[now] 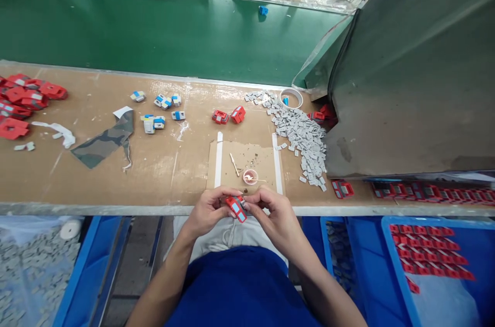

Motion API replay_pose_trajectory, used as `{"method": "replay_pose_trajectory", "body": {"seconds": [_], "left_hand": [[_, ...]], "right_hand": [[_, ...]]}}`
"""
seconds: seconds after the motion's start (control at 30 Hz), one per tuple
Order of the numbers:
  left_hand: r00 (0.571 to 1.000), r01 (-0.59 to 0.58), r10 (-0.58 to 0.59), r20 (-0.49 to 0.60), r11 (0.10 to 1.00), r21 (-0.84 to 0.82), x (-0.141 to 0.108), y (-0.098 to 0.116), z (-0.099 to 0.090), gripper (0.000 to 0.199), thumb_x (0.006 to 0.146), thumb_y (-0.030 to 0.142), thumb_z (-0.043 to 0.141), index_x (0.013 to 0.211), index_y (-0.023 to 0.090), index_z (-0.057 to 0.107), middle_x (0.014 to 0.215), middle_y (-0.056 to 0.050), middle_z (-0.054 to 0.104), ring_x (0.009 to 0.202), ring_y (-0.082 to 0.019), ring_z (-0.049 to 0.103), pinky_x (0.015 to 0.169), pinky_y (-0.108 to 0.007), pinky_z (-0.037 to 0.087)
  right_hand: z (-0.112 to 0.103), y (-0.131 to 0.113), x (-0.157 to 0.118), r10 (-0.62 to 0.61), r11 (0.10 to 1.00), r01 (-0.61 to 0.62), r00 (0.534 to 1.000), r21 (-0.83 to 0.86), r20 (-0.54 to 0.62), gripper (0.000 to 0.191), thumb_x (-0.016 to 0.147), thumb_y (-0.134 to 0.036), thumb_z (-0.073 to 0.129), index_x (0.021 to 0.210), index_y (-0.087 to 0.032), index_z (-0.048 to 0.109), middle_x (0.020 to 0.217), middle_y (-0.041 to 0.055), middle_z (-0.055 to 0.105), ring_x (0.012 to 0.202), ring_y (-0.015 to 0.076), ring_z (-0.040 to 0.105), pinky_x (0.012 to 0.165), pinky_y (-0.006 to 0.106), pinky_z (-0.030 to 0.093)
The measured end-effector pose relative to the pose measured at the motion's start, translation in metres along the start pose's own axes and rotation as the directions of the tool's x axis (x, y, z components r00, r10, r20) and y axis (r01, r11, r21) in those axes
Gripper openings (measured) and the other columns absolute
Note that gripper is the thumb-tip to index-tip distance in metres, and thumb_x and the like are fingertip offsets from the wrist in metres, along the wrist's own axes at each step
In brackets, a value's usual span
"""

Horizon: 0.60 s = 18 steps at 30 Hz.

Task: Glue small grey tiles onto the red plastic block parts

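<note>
Left hand (207, 211) and right hand (273, 213) both pinch one red part (236, 208) just below the counter (162, 167) edge.

One head camera looks forward and down from above, close over the hands, facing the bench (116, 172) and far belt (154, 28).

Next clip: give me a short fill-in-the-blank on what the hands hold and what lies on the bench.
1. Both hands, left hand and right hand, hold one small ____ part.
2. The heap of small tiles by the metal chute is ____ in colour.
3. The bin at lower right holding rows of red parts is ____.

Missing words: red; grey; blue
</note>
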<state>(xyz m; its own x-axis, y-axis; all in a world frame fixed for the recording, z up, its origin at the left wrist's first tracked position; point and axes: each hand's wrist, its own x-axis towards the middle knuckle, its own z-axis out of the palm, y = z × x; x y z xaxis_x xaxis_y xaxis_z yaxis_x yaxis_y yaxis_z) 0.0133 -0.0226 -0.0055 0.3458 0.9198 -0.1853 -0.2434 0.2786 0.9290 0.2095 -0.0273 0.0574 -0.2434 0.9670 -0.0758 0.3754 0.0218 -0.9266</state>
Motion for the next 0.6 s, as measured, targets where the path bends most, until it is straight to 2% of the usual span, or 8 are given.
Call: {"method": "replay_pose_trajectory", "body": {"seconds": [0.17, 0.33, 0.47, 0.6], "left_hand": [[0.999, -0.038, 0.035, 0.030, 0.995, 0.097, -0.002, -0.002, -0.002, 0.037, 0.080, 0.037, 0.087, 0.107, 0.013, 0.079, 0.091, -0.010, 0.082, 0.074, -0.019, 0.077, 0.069, -0.027, 0.064], [0.990, -0.139, 0.136, 0.031, 0.957, 0.256, -0.006, -0.009, -0.004, 0.033, 0.088, 0.036, 0.079, 0.111, 0.013, 0.079, 0.092, -0.013, 0.084, 0.077, -0.021, 0.080, 0.071, -0.028, 0.064], [0.969, -0.249, 0.229, 0.096, 0.883, 0.398, -0.007, -0.008, -0.006, 0.027, 0.092, 0.036, 0.075, 0.109, 0.017, 0.080, 0.104, -0.014, 0.084, 0.093, -0.024, 0.081, 0.084, -0.031, 0.064], [0.954, -0.288, 0.211, 0.212, 0.840, 0.460, -0.003, 0.000, -0.007, 0.031, 0.091, 0.042, 0.076, 0.111, 0.019, 0.081, 0.101, -0.012, 0.085, 0.088, -0.022, 0.081, 0.082, -0.028, 0.062]], "right_hand": [[-0.003, -0.011, -0.003, -0.092, 0.981, 0.101, 0.994, -0.169, 0.055, 0.024, 0.101, -0.018, 0.058, 0.077, -0.020, 0.059, 0.076, -0.0001, 0.058, 0.066, 0.0138, 0.056, 0.062, 0.024, 0.040], [0.003, -0.008, -0.017, -0.112, 0.965, 0.118, 0.993, -0.236, 0.038, 0.020, 0.105, -0.017, 0.051, 0.092, -0.020, 0.065, 0.079, 0.0009, 0.056, 0.067, 0.0148, 0.057, 0.062, 0.026, 0.040], [0.011, 0.005, -0.027, -0.051, 0.992, 0.050, 0.999, -0.115, -0.005, 0.022, 0.105, -0.020, 0.049, 0.096, -0.020, 0.069, 0.082, 0.0022, 0.056, 0.073, 0.0156, 0.057, 0.067, 0.026, 0.043], [0.011, 0.018, -0.029, 0.081, 0.991, -0.081, 0.997, 0.104, 0.000, 0.019, 0.100, -0.027, 0.058, 0.087, -0.019, 0.069, 0.080, 0.0014, 0.057, 0.074, 0.0152, 0.057, 0.067, 0.025, 0.044]]}}
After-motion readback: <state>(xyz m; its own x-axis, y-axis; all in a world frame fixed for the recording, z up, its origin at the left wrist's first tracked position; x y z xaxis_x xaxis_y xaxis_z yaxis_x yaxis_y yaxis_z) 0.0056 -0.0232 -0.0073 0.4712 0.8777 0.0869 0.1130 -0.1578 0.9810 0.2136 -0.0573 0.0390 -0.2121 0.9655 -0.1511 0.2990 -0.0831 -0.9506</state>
